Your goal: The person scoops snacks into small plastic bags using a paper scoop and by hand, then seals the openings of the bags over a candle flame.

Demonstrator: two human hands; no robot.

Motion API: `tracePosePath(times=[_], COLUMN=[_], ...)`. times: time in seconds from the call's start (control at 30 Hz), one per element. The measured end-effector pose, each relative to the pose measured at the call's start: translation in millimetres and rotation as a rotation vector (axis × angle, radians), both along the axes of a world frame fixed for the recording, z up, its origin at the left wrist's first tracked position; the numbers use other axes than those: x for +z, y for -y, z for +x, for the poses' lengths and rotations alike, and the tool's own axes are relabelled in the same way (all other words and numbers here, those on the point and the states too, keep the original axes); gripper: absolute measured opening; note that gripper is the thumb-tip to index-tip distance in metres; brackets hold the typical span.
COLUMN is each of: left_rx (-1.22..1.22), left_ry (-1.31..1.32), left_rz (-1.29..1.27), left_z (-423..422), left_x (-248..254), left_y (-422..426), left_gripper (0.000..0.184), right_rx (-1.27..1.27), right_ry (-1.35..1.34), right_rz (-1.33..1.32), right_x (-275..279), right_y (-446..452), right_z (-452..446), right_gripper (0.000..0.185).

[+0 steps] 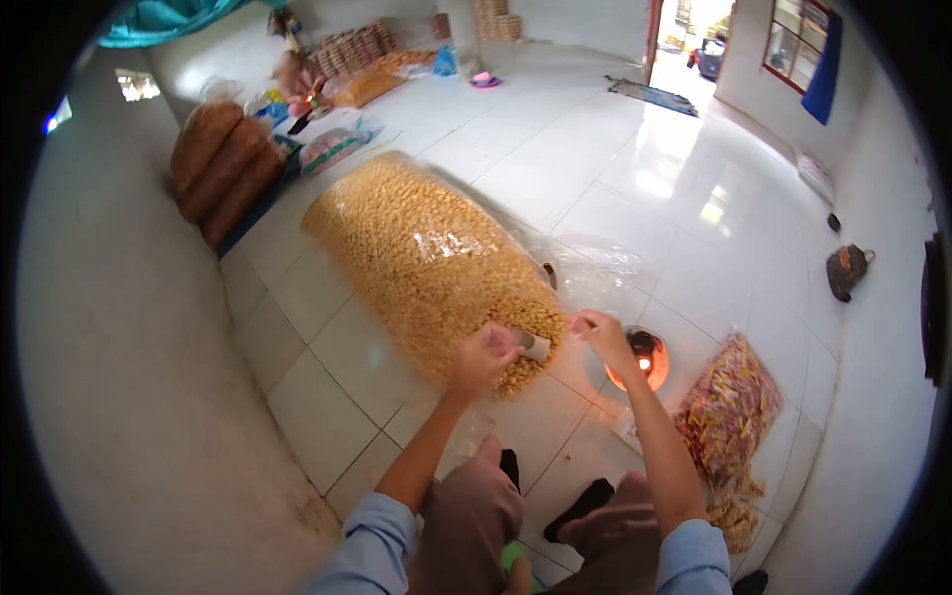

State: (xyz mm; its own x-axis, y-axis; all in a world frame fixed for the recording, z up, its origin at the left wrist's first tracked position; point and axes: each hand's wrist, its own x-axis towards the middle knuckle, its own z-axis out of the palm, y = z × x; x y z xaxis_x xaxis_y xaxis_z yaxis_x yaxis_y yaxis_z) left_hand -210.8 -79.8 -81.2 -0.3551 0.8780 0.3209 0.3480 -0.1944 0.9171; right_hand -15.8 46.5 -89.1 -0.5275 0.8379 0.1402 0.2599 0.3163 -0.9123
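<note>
A large clear plastic bag of yellowish snack pieces [426, 248] lies on the tiled floor, its open end toward me. At that opening my left hand [486, 357] is closed around a small clear plastic packet. A whitish cup or scoop [534, 346] rests among the pieces just beside its fingers. My right hand [592, 325] is pinched at the right edge of the bag's mouth; what it holds is too small to make out. Close to my right wrist, a small flame burns in a lamp [646, 363] on an orange dish.
A bag of small colourful packets [729, 412] lies at the right. Tall brown sacks [223, 169] lean by the left wall. At the back left, a person [295, 79] sits near stacked packs [352, 48]. A mat [652, 95] lies before the doorway.
</note>
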Motion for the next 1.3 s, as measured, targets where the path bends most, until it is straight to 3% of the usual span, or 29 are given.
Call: tracePosePath(times=[0.1, 0.17, 0.2, 0.23, 0.3, 0.43, 0.53, 0.63, 0.7, 0.83, 0.93, 1.0, 1.1, 1.2, 1.3], left_rx=[0.02, 0.058, 0.076, 0.077, 0.105, 0.179, 0.22, 0.265, 0.278, 0.271, 0.274, 0.286, 0.302, 0.32, 0.293], left_ry=[0.106, 0.167, 0.207, 0.222, 0.19, 0.237, 0.286, 0.249, 0.215, 0.251, 0.162, 0.142, 0.145, 0.199, 0.177], left_rz=[0.006, -0.109, -0.178, -0.211, -0.183, -0.236, -0.301, -0.306, -0.351, -0.433, -0.461, -0.436, -0.449, -0.396, -0.433], left_z=[-13.1, -15.3, -16.2, -17.9, -21.0, -26.7, -30.7, -34.5, -37.5, -41.9, -46.5, -45.8, -45.6, -44.3, -44.8], left_x=[-63.9, -95.2, -108.0, -125.2, -155.6, -187.0, -187.5, -188.1, -184.2, -182.5, -192.4, -192.3, -191.5, -191.0, -183.9], left_y=[-10.2, -14.7, -19.2, -23.6, -31.9, -41.7, -44.4, -44.4, -46.2, -49.2, -49.1, -48.7, -48.8, -49.9, -52.3], left_gripper=[0.023, 0.023, 0.023, 0.023, 0.021, 0.022, 0.025, 0.025, 0.025, 0.025, 0.025, 0.025, 0.025, 0.025, 0.024], right_rx=[0.078, 0.065, 0.069, 0.075, -0.061, -0.038, -0.052, -0.034, -0.18, -0.16, -0.061, -0.031, -0.029, 0.008, 0.042], right_ry=[0.195, 0.319, 0.376, 0.391, 0.466, 0.494, 0.434, 0.425, 0.556, 0.796, 0.702, 0.56, 0.457, 0.362, 0.305], right_rz=[-0.08, 0.109, 0.128, 0.095, 0.374, 0.376, 0.307, 0.198, 0.506, 0.641, 0.617, 0.391, 0.394, 0.201, 0.181], right_x=[-78.8, -121.7, -149.7, -168.0, -198.2, -226.0, -227.1, -194.5, -172.3, -183.1, -215.4, -224.5, -233.9, -226.7, -199.1], right_y=[-11.6, -6.2, -7.0, -5.7, -4.2, -15.8, -24.4, -27.8, -32.4, -40.3, -39.1, -28.8, -31.5, -41.3, -47.4], right_z=[-41.5, -55.1, -60.9, -65.2, -74.5, -83.7, -86.9, -82.4, -74.9, -63.4, -79.5, -97.8, -113.4, -104.6, -91.3], right_gripper=[0.02, 0.033, 0.052, 0.052, 0.063, 0.069, 0.069, 0.064, 0.06, 0.06, 0.059, 0.064, 0.066, 0.061, 0.065])
